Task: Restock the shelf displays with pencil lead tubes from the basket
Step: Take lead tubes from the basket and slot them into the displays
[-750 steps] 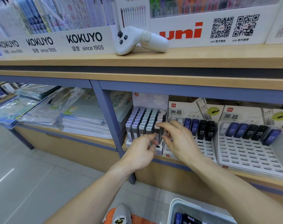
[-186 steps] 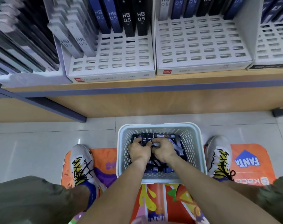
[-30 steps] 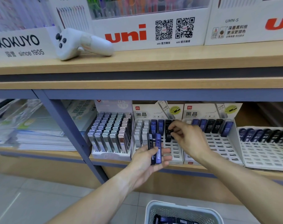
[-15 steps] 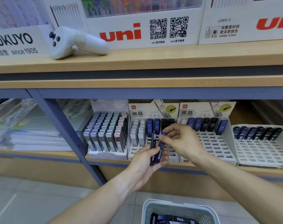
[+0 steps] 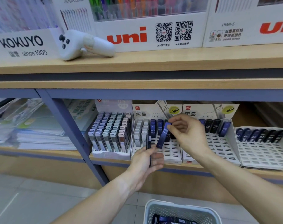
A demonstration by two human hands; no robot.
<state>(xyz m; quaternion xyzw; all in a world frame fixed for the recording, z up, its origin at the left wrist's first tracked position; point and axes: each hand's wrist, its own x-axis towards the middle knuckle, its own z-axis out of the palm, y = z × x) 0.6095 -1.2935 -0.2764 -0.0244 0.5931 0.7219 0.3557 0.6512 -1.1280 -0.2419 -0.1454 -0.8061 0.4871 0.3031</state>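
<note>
Our right hand pinches a blue lead tube by its top end between thumb and forefinger, the tube tilted, its lower end close to our left hand. The other right fingers curl loosely above the palm. The left hand sits palm up, fingers curled round a dark lead tube standing upright in its grip; we cannot tell if more tubes are behind it. Both forearms reach up and forward from the bottom of the view, the hands close together but not touching, right in front of the white display tray on the lower shelf. That tray has pale tubes on its left and a few blue and black ones at the back, with bare slots in front. The next tray to the right holds a single back row of tubes. Down at the bottom edge, the white basket on the floor shows more dark tubes inside.
</note>
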